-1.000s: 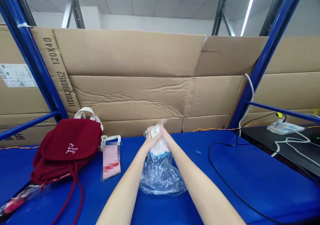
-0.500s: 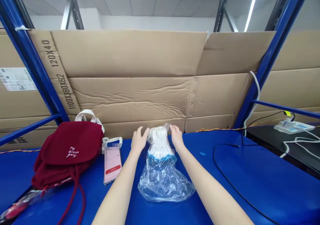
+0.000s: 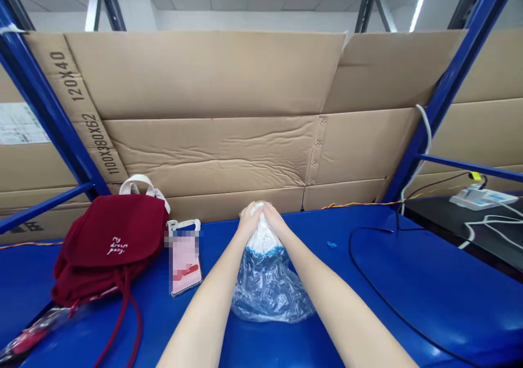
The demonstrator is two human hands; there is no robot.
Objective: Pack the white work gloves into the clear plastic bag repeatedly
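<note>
A bundle of white knitted gloves (image 3: pixel 265 238) with blue edging lies in a clear plastic bag (image 3: pixel 272 297) on the blue surface. The loose, crinkled part of the bag spreads toward me. My left hand (image 3: pixel 248 222) presses on the far end of the bundle from the left. From the right, my right hand (image 3: pixel 274 219) closes round the same end, so both hands nearly meet over it. Most of my fingers are hidden behind the gloves and the bag.
At left sit a dark red backpack (image 3: pixel 116 234) and a phone (image 3: pixel 186 264) in a case. A black cable (image 3: pixel 376 294) curves across the blue surface (image 3: pixel 449 302) at right. A white power strip (image 3: pixel 482 198) rests on a black board. Cardboard (image 3: pixel 212 155) stands behind, between blue posts.
Both hands have moved inward from the sides of the bundle and closed on its far end, squeezing it narrower. The view has shifted slightly.
</note>
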